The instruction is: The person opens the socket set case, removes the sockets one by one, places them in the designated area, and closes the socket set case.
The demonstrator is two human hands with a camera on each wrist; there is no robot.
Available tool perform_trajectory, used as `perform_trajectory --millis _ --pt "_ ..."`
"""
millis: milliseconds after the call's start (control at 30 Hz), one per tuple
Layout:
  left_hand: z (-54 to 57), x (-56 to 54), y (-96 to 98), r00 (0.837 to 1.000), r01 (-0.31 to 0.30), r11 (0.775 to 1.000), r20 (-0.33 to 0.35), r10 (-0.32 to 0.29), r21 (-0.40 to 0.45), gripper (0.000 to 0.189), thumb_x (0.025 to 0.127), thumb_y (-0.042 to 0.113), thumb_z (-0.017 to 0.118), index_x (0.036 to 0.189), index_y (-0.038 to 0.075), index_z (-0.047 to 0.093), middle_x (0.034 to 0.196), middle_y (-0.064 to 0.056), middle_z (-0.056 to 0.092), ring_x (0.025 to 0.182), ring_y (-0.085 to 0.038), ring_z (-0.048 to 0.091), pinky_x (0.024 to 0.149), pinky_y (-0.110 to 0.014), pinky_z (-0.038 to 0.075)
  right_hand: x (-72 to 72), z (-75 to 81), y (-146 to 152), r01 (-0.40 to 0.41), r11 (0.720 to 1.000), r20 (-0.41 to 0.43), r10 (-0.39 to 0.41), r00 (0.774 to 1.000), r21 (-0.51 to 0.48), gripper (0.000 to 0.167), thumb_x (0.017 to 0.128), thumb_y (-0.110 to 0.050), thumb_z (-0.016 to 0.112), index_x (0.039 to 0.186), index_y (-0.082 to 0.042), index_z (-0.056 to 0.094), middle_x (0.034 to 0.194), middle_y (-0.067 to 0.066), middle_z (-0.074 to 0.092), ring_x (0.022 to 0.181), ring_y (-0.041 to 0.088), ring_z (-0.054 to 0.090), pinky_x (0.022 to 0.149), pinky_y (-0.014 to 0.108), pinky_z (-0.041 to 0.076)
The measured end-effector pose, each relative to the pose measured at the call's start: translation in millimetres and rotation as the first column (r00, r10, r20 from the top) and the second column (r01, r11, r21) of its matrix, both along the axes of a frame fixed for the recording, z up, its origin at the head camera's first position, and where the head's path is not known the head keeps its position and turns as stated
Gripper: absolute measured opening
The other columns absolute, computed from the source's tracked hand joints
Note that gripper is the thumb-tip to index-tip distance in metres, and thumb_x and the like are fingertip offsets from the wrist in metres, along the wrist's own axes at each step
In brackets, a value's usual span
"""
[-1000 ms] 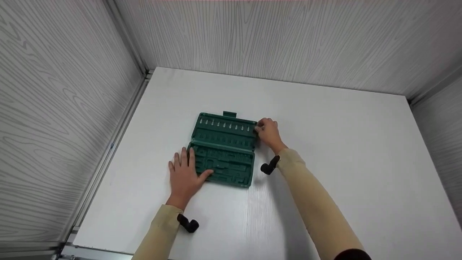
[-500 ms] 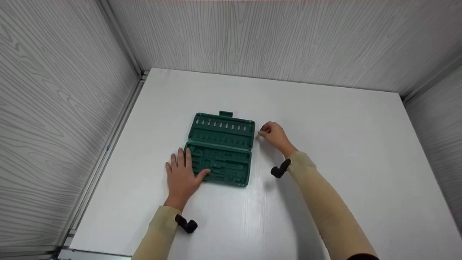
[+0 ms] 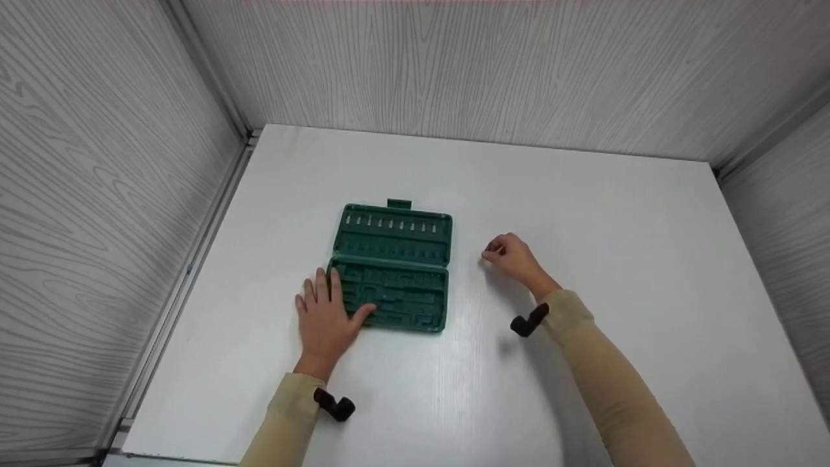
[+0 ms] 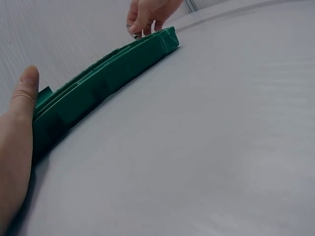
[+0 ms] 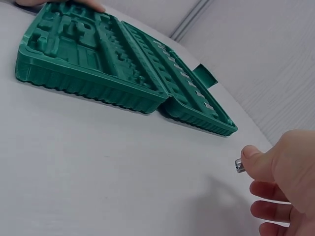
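Observation:
A green plastic tool case (image 3: 389, 261) lies spread open on the white table, with its moulded near half towards me and its latch at the far side. Along the far half runs a row of several small silver pieces (image 3: 390, 224). My left hand (image 3: 323, 324) rests with straight, spread fingers over the left edge of the near half, the thumb across its front corner. To the right of the case, over the table, my right hand (image 3: 515, 258) pinches a small silver socket (image 5: 239, 165) between thumb and fingers. Its hollow end shows in the right wrist view.
The white table (image 3: 616, 272) is bounded by a grey wood-grain panel (image 3: 454, 71) at the back and another at the left (image 3: 84, 194). A metal rail (image 3: 188, 272) follows the left table edge. The latch tab (image 3: 399, 203) sticks out behind the case.
My right hand has moved away from the right edge of the case, rightward and nearer to me, with the socket in its fingers. The left hand has stayed on the case.

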State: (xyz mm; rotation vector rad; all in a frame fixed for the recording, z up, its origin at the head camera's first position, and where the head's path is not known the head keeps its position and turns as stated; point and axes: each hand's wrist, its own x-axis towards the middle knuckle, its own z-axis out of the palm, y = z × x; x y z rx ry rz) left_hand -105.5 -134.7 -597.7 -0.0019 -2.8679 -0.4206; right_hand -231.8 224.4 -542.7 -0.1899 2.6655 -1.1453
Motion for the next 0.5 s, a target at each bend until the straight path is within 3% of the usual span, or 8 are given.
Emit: perform_trajectory --millis 500 --pt "0.8 2.1 1.5 0.999 0.001 1.000 -0.034 0.000 0.016 0.099 0.080 0.073 0.044 0.147 0.004 0.022 0.149 -0.023 0.020 0.134 -0.046 0.017 0.103 -0.062 0.013 8.9 -9.0 17.1 -0.051 0.997 -0.037 0.053 0.998 0.050 0.018 0.085 -0.013 0.067 0.092 0.003 0.067 0.092 0.013 0.052 0.084 0.025 0.049 0.073 0.035 0.040"
